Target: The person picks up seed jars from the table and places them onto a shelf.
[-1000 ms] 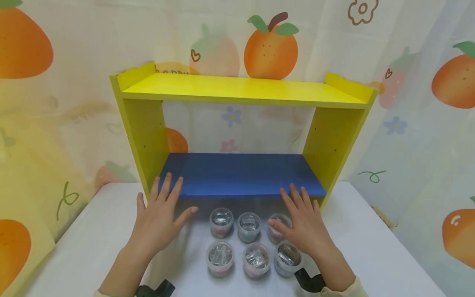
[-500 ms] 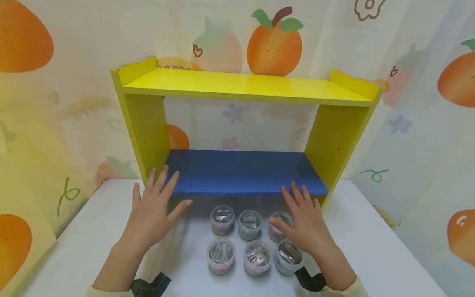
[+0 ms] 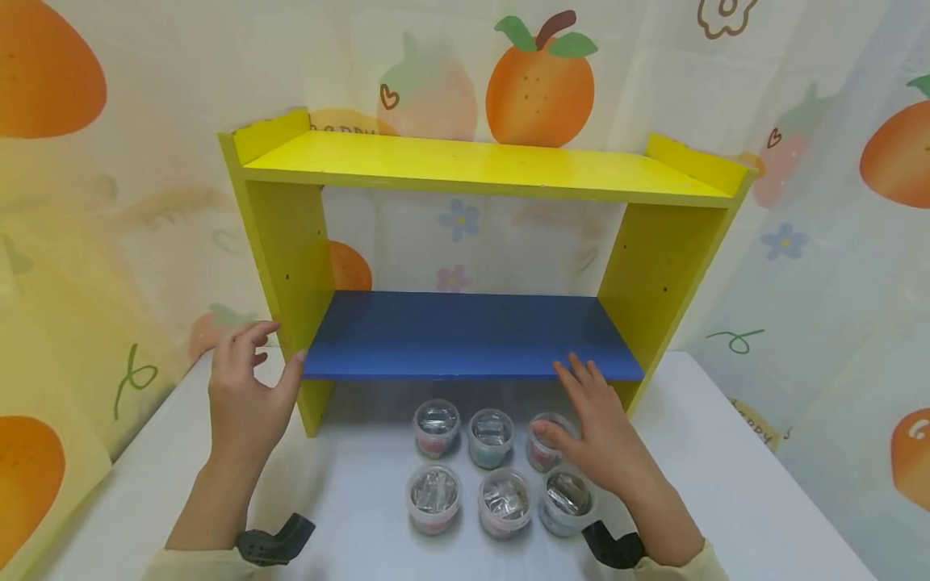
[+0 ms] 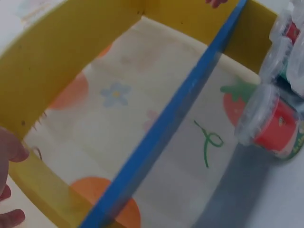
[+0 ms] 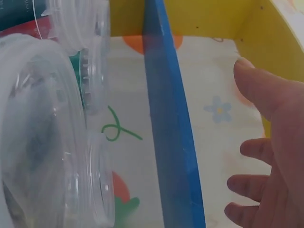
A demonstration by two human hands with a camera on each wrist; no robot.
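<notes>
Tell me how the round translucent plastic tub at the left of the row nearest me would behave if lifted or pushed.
That tub likely slides rather than tips, standing squat and upright on the white tabletop. Its smooth-looking plastic may feel slippery, and its rigid-looking rim should resist squeezing.

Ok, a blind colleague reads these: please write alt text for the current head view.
A person's empty left hand and right hand are held out toward a yellow shelf unit with a blue lower shelf. Six small tubs stand in two rows of three on a white table, the right hand partly covering the back-right tub. A fruit-print backdrop hangs behind.
</notes>
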